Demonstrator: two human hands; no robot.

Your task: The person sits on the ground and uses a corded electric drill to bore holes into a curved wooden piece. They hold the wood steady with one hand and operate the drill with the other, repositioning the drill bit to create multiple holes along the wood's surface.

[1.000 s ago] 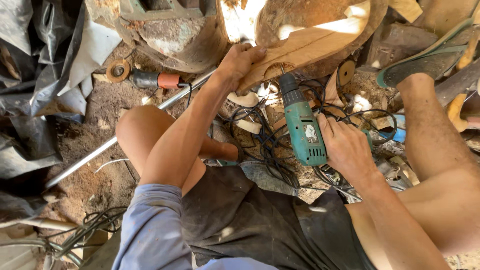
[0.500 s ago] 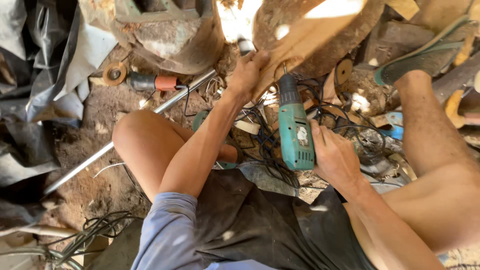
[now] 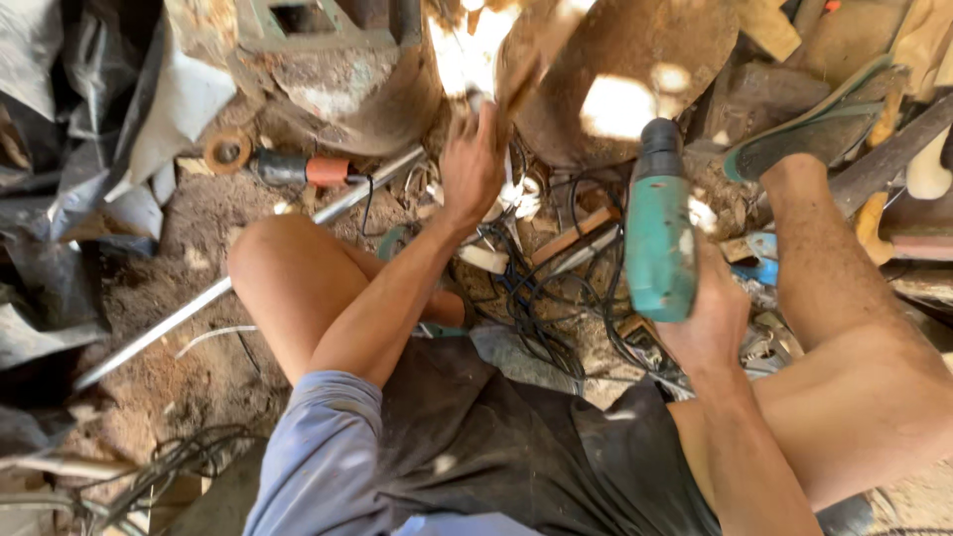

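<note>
My right hand (image 3: 707, 320) grips a teal electric drill (image 3: 657, 236) by its handle, its black nose pointing away from me toward a large rusty rounded metal piece (image 3: 635, 69). My left hand (image 3: 473, 164) is closed around the lower end of a wooden piece (image 3: 531, 45), which now stands nearly upright in front of that metal piece. I am squatting; my left knee (image 3: 283, 268) and right leg (image 3: 824, 268) frame the work spot. A tangle of black cables (image 3: 541, 298) lies on the ground between my hands.
An angle grinder with an orange collar (image 3: 298, 169) lies at the left by a rusty machine base (image 3: 328, 69). A long metal rod (image 3: 228, 288) runs diagonally over the dirt. Black plastic sheeting (image 3: 60, 179) covers the left side. Scrap, tools and a sandal sole (image 3: 824, 124) crowd the right.
My left hand swung the wooden piece from slanting right to nearly upright. My right hand lifted the drill and moved it right, away from the cables.
</note>
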